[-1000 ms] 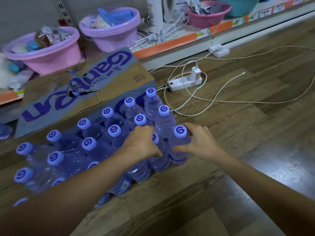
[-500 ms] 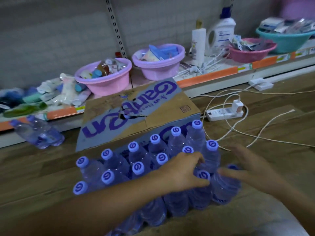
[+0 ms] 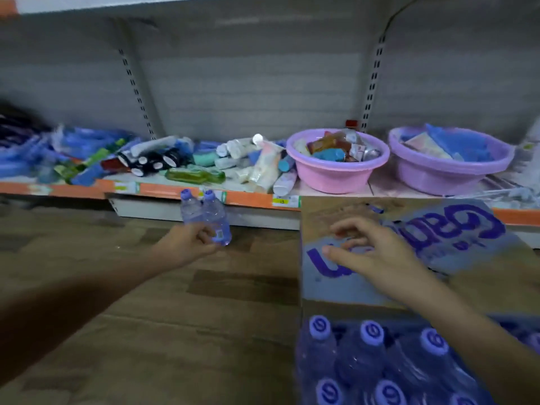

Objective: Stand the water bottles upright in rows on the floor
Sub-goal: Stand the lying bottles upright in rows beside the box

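Nearest the camera, at five o'clock, the upright water bottles (image 3: pixel 377 366) stand packed in rows on the wooden floor (image 3: pixel 181 331), purple caps up, touching one another. The right forearm crosses above them. Directly behind the rows, toward two o'clock, the cardboard carton (image 3: pixel 365 290) lies with its printed purple lettering facing up; its left edge runs straight away from the viewer and lines up with the left edge of the bottle rows.

The right hand (image 3: pixel 377 252) hovers over the carton top with fingers spread and loosely curled, holding nothing; whether the fingertips touch the cardboard cannot be told.

Left of the carton, the floor is bare from seven o'clock up to eleven o'clock, giving wide open room. Over it, near the centre of the view, the left hand (image 3: pixel 187 244) is closed around the lower bodies of two small water bottles (image 3: pixel 204 214), held side by side and touching, caps pointing up and tilted slightly left. The fingers wrap their bases; the caps and shoulders stand clear above the hand.

Farther off, at twelve o'clock, the low store shelf (image 3: pixel 163 190) with its orange price strip carries scattered toiletries (image 3: pixel 204 162), a pink basin (image 3: pixel 336 168) and a purple basin (image 3: pixel 447 168).
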Available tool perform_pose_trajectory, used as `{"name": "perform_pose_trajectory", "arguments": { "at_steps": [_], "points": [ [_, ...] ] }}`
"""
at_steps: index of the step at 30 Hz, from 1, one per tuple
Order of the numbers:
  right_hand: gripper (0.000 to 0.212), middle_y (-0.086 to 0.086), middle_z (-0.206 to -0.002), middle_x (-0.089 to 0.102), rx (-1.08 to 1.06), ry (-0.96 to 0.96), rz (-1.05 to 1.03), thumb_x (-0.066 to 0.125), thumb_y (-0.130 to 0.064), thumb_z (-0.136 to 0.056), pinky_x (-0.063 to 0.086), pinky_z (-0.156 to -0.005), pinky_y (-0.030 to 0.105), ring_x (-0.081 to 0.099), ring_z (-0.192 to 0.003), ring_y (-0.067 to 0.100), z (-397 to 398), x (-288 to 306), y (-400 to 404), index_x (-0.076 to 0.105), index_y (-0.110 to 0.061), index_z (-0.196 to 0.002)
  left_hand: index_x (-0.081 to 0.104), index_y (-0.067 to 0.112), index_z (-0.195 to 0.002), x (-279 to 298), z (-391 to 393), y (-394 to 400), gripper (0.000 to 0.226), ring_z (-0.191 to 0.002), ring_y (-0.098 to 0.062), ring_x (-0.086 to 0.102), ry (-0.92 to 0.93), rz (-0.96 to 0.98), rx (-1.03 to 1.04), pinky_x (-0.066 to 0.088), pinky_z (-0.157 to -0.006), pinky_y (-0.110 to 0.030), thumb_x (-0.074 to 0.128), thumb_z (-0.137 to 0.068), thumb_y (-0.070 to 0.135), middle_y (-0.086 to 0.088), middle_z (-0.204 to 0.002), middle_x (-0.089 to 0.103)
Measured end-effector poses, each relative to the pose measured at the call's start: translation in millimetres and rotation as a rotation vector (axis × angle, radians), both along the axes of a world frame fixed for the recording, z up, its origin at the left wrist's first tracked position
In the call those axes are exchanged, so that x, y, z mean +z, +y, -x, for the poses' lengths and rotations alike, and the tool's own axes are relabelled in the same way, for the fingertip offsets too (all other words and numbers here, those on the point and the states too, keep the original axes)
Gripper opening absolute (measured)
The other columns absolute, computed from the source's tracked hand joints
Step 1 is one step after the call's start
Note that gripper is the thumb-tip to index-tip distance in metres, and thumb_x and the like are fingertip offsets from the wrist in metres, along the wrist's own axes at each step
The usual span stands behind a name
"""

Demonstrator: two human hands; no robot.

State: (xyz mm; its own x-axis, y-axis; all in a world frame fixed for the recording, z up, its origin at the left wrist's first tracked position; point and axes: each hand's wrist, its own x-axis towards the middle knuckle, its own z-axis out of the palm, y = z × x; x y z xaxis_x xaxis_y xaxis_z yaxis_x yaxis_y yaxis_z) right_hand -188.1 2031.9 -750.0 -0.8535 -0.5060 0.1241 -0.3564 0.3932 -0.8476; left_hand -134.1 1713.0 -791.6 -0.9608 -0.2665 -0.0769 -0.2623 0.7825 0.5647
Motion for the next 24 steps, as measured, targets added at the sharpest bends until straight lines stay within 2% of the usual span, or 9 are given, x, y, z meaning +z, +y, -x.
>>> {"name": "perform_pose_trajectory", "arguments": {
  "at_steps": [2, 4, 8, 11, 14, 16, 19, 21, 24],
  "points": [
    [0.030, -0.019, -0.102, 0.060, 0.027, -0.039, -0.049, 0.073, -0.045, -0.068, 0.048, -0.081, 0.025, 0.060, -0.094, 0.007, 14.0, -8.0, -46.0, 0.059, -0.034, -0.093, 0.059, 0.019, -0.085, -14.3, 9.5, -50.3, 0.026, -0.071, -0.019, 0.055, 0.045, -0.076, 0.156, 0.041, -0.064, -0.029, 0.070, -0.069, 0.036, 0.006, -0.068, 0.058],
    [0.029, -0.009, -0.102, 0.062, 0.005, -0.079, -0.051, 0.074, -0.038, -0.072, 0.047, -0.080, 0.025, 0.060, -0.094, 0.011, 32.1, -17.7, -90.6, 0.061, -0.027, -0.096, 0.060, 0.007, -0.097, -30.5, 23.2, -88.7, 0.033, -0.078, -0.022, 0.056, 0.100, -0.122, 0.264, 0.037, -0.064, -0.029, 0.070, -0.074, 0.029, -0.002, -0.075, 0.061],
    [0.032, 0.003, -0.104, 0.062, -0.064, -0.169, -0.077, 0.075, -0.031, -0.074, 0.047, -0.081, 0.025, 0.060, -0.097, 0.017, 67.7, -47.3, -184.9, 0.061, -0.018, -0.100, 0.056, 0.004, -0.106, -64.5, 52.9, -144.8, 0.045, -0.101, -0.030, 0.061, 0.156, -0.337, 0.407, 0.046, -0.078, -0.037, 0.071, -0.071, 0.028, -0.016, -0.100, 0.066],
    [0.041, 0.002, -0.106, 0.060, -0.073, -0.203, -0.154, 0.076, -0.030, -0.073, 0.046, -0.076, 0.023, 0.058, -0.097, 0.017, 91.5, -77.3, -244.3, 0.059, -0.015, -0.107, 0.047, 0.003, -0.122, -81.0, 80.3, -175.6, 0.068, -0.110, -0.032, 0.058, 0.151, -0.431, 0.431, 0.048, -0.093, -0.045, 0.073, -0.067, 0.033, -0.019, -0.119, 0.060],
    [0.051, 0.006, -0.121, 0.057, -0.089, -0.222, -0.238, 0.075, -0.028, -0.075, 0.045, -0.089, 0.028, 0.054, -0.107, 0.017, 112.7, -103.4, -291.1, 0.054, -0.011, -0.119, 0.040, 0.004, -0.132, -91.2, 116.3, -196.8, 0.068, -0.114, -0.032, 0.053, 0.159, -0.405, 0.380, 0.045, -0.092, -0.040, 0.073, -0.076, 0.024, -0.016, -0.130, 0.052],
    [0.057, 0.006, -0.129, 0.054, -0.085, -0.207, -0.272, 0.073, -0.028, -0.077, 0.042, -0.093, 0.030, 0.051, -0.117, 0.021, 125.7, -117.1, -318.4, 0.049, -0.011, -0.126, 0.038, 0.007, -0.135, -97.0, 138.3, -205.0, 0.075, -0.120, -0.032, 0.049, 0.160, -0.377, 0.309, 0.042, -0.093, -0.039, 0.075, -0.073, 0.028, -0.015, -0.135, 0.048],
    [0.053, 0.006, -0.127, 0.058, -0.078, -0.147, -0.195, 0.071, -0.022, -0.079, 0.042, -0.090, 0.030, 0.053, -0.118, 0.024, 143.7, -126.5, -355.4, 0.050, -0.015, -0.127, 0.044, 0.008, -0.125, -114.2, 155.4, -209.2, 0.079, -0.116, -0.032, 0.050, 0.153, -0.384, 0.240, 0.042, -0.089, -0.036, 0.072, -0.057, 0.036, -0.017, -0.127, 0.053],
    [0.047, 0.010, -0.123, 0.061, -0.113, -0.148, -0.188, 0.071, -0.020, -0.079, 0.042, -0.086, 0.031, 0.055, -0.113, 0.026, 151.2, -134.9, -374.2, 0.052, -0.012, -0.121, 0.042, 0.006, -0.120, -129.1, 157.3, -207.8, 0.068, -0.104, -0.027, 0.054, 0.197, -0.399, 0.269, 0.039, -0.078, -0.031, 0.077, -0.066, 0.028, -0.011, -0.115, 0.056],
    [0.065, 0.013, -0.124, 0.053, -0.164, -0.104, -0.160, 0.078, -0.017, -0.071, 0.043, -0.086, 0.033, 0.051, -0.116, 0.029, 154.1, -156.6, -384.0, 0.042, -0.006, -0.124, 0.034, 0.015, -0.107, -140.0, 150.5, -206.0, 0.052, -0.088, -0.016, 0.050, 0.249, -0.383, 0.211, 0.034, -0.070, -0.024, 0.074, -0.074, 0.021, 0.000, -0.101, 0.051]
  ]
}}
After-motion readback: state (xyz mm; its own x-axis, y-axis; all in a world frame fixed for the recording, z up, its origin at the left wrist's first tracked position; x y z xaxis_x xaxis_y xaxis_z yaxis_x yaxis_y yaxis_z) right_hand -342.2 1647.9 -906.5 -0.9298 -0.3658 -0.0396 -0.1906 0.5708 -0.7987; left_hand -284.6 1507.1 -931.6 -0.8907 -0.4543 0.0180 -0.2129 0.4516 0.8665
